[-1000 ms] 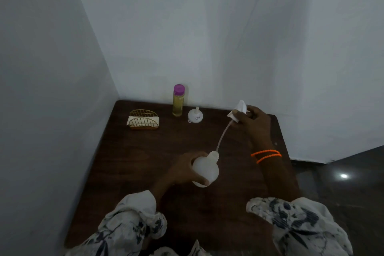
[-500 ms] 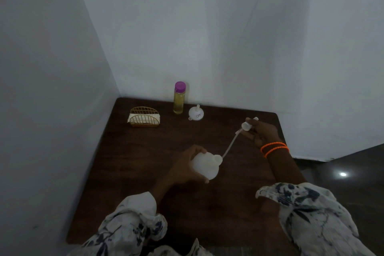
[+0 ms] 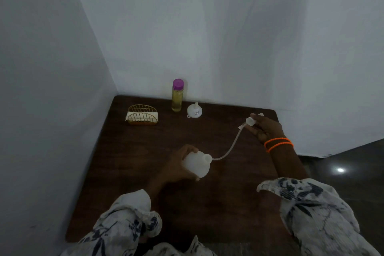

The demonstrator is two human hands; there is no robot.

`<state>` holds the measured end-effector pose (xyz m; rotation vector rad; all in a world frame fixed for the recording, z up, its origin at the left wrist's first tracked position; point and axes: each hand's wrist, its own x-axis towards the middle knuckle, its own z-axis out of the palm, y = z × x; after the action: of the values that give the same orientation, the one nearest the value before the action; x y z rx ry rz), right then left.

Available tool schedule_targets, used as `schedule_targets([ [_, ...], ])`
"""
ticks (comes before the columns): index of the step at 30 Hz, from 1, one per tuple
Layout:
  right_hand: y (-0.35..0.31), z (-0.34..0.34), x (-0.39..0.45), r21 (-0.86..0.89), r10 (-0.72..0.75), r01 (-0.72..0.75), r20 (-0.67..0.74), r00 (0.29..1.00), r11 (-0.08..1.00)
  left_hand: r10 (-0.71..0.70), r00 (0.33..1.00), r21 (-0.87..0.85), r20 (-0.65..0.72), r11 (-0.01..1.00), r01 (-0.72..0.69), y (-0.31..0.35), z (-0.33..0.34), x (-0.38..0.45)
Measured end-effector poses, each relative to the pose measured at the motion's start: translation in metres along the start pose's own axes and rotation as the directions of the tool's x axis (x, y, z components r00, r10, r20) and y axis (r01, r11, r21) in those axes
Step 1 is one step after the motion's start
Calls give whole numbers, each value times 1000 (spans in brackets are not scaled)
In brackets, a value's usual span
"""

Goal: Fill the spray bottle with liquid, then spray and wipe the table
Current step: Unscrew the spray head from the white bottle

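My left hand grips the white spray bottle body, tilted with its open neck pointing right, over the middle of the dark wooden table. My right hand holds the white spray head near the table's far right. Its thin dip tube curves down to the bottle's neck; whether its tip is still inside the neck I cannot tell. A clear bottle of yellow liquid with a purple cap stands at the back wall. A small white funnel lies beside it.
A gold wire holder with white cloth sits at the back left of the table. White walls close the left and far sides. To the right the table ends above a dark shiny floor.
My right hand has carried the spray head down and to the right, drawing the tube out of the bottle. The bottle has tipped further over in my left hand.
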<state>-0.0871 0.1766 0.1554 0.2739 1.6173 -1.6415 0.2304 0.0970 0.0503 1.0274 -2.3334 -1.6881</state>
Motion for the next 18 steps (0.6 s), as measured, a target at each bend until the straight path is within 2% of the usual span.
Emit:
schedule_targets([
  [5,-1,-7,5,-10,32,-33,-19,999,999,-6,1000,-7,-22,1000,6,-3,0,2],
  [10,3,-14,8,-45,81,-80,31,996,996,-39,996,-20,-74,999,38,-4,-2,3],
  [18,10,-15,5,33,174,-185,218,960,982,-85,984,-29,-159,996,82,-9,-4,14],
])
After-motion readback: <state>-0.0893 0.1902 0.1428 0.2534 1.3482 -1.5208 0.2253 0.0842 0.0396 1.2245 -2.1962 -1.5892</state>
